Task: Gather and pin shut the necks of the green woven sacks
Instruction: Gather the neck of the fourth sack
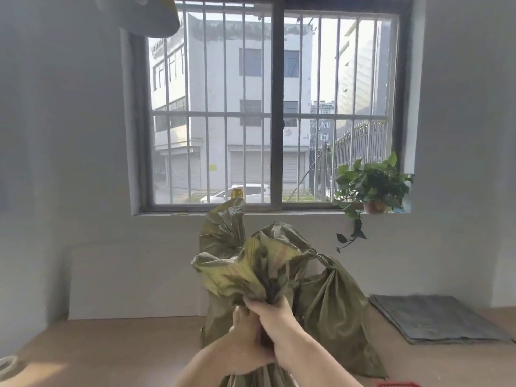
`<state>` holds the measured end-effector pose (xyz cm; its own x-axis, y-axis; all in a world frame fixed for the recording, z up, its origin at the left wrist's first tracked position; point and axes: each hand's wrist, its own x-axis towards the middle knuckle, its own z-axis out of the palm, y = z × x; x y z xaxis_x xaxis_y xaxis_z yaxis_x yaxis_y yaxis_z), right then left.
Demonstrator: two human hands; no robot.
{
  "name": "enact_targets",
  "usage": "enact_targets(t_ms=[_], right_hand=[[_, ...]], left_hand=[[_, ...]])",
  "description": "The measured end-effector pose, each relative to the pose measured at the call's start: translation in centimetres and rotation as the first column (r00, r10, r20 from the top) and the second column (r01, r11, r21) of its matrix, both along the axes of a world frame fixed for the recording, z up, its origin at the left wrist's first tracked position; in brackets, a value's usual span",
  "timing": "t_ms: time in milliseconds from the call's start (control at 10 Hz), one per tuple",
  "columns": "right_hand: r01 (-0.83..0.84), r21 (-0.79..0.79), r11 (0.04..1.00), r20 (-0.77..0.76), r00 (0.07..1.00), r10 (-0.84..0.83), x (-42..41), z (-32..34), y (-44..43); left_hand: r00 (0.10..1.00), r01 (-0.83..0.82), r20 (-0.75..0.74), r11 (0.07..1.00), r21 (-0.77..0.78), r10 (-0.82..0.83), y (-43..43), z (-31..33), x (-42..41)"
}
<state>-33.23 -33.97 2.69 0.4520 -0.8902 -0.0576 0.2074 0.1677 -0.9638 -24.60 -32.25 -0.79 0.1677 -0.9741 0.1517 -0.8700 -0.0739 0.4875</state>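
Note:
A green woven sack stands right in front of me with its neck (251, 272) bunched together and flaring out above my fists. My left hand (245, 333) grips the gathered neck low down. My right hand (275, 317) is closed around the same neck just above and beside it. Behind it stand two more green sacks: one to the right (332, 311) with a knotted, tied neck, and one at the back (223, 233) whose gathered top rises to the window sill. No pin is visible in either hand.
The sacks stand on a tan floor (111, 347) against a white wall under a barred window. A flat pile of grey sacks (435, 317) lies on the right. A potted plant (372, 188) sits on the sill. A tape roll (7, 364) shows at the left edge.

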Motion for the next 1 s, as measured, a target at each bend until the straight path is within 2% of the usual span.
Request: enact_targets(t_ms=[100,200,300,400,500,600,1000], right_hand=[[0.031,-0.007,0.999,0.006,1.000,-0.031,0.3,0.5,-1.0],[0.064,-0.003,0.998,0.052,0.997,-0.064,0.3,1.0,-1.7],[0.049,-0.081,0.995,-0.020,0.998,-0.051,0.5,1.1,-1.5],[0.058,-0.168,0.984,-0.074,0.995,-0.071,1.1,0.9,-1.8],[0.038,-0.200,0.979,-0.107,0.992,-0.060,1.9,0.7,-2.0],[0.039,-0.246,0.968,-0.079,0.995,-0.061,2.2,0.1,-2.4],[0.122,-0.185,0.975,-0.029,0.991,-0.130,3.5,-1.3,-3.5]], left_hand=[[0.881,-0.047,0.448,0.912,0.408,-0.156,-0.8,-0.6,-1.5],[0.854,-0.023,0.503,0.957,0.288,-0.131,-2.7,-0.6,-1.1],[0.798,-0.275,-0.590,0.945,-0.179,0.120,-1.2,-1.5,-1.4],[0.700,-0.163,-0.708,0.944,-0.287,-0.094,-0.8,-2.4,-0.2],[0.645,-0.108,-0.741,0.938,-0.329,-0.186,-1.6,-3.0,0.2],[0.598,-0.104,-0.777,0.943,-0.315,-0.194,-2.1,-4.2,0.7],[0.634,-0.108,-0.760,0.957,-0.271,-0.144,-2.4,-5.2,0.9]])
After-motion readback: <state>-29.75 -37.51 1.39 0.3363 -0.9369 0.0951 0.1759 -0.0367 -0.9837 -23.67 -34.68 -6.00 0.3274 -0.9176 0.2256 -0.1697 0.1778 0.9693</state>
